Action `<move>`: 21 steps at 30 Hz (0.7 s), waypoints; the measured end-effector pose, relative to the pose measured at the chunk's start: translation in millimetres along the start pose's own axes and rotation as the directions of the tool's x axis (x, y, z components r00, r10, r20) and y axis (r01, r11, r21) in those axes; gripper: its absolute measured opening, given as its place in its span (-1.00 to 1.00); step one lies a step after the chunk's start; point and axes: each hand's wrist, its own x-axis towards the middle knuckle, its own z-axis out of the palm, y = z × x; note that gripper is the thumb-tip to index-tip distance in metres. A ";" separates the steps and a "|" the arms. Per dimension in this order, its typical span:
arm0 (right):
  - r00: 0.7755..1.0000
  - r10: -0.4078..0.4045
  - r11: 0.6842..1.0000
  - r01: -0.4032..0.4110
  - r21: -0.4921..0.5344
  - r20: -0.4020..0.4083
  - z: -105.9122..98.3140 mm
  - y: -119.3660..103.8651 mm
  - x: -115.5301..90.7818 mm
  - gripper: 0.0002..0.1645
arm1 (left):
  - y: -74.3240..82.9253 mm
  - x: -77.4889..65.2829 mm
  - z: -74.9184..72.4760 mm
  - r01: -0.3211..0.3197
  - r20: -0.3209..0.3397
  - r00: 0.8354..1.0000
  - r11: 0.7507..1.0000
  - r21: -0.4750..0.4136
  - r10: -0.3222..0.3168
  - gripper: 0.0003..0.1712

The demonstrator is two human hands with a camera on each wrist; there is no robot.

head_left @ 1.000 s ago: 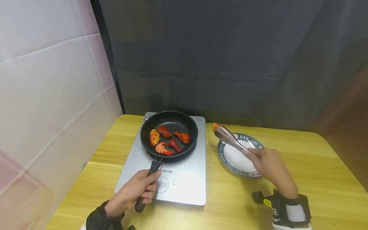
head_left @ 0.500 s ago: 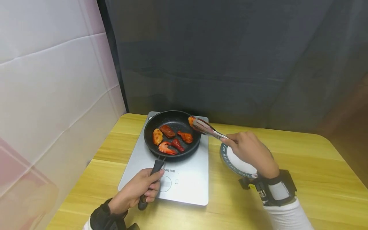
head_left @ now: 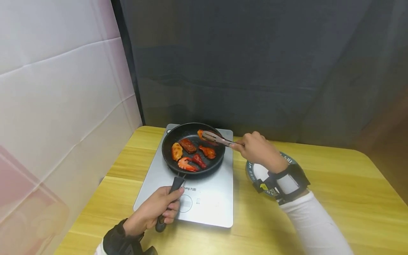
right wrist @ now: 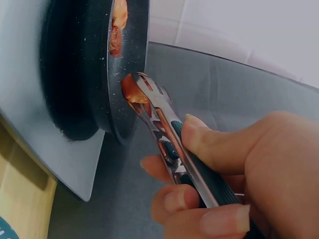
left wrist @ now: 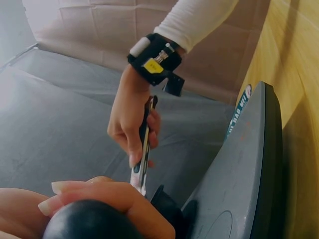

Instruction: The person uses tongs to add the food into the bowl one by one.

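My left hand grips the handle of a black frying pan, its fingers curled round it. My right hand holds metal tongs with dark grips, squeezed on an orange-brown piece of food whose kind I cannot tell. That piece is over the far right part of the pan. Inside the pan lie a shrimp, a red drumstick, a brown slab of meat, a yellowish wing-like piece and a reddish-orange piece.
Under the pan is a silver induction cooktop on a wooden table. A white plate with a green lettered rim sits to the right, partly hidden by my right wrist. A dark curtain hangs behind, a pale one at left.
My right hand has moved left from above the plate, bringing the tongs and the held piece of food over the pan. The left hand keeps its grip on the pan handle.
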 end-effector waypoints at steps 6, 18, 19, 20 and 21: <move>0.998 -0.056 0.998 0.057 -0.023 0.020 5.5 0.2 15.7 -0.54 | 0.3 0.2 0.7 0.003 -0.011 1.000 1.000 0.006 -0.003 -0.64; 0.989 -0.007 1.000 0.010 -0.018 0.149 4.9 -6.5 41.2 -0.62 | 1.1 0.0 1.0 0.001 -0.022 1.000 1.000 0.017 0.000 -0.64; 0.987 -0.002 1.000 0.004 -0.017 0.159 4.7 -6.6 42.8 -0.63 | 1.1 0.1 0.9 0.002 -0.022 1.000 1.000 0.015 -0.002 -0.64; 0.986 0.003 1.000 0.000 -0.017 0.168 4.4 -6.7 44.2 -0.64 | 1.1 0.2 0.9 0.002 -0.021 1.000 1.000 0.015 -0.002 -0.64; 0.985 0.008 1.000 -0.004 -0.022 0.173 4.1 -6.8 45.2 -0.65 | 1.1 0.3 0.9 0.002 -0.021 1.000 1.000 0.014 -0.002 -0.64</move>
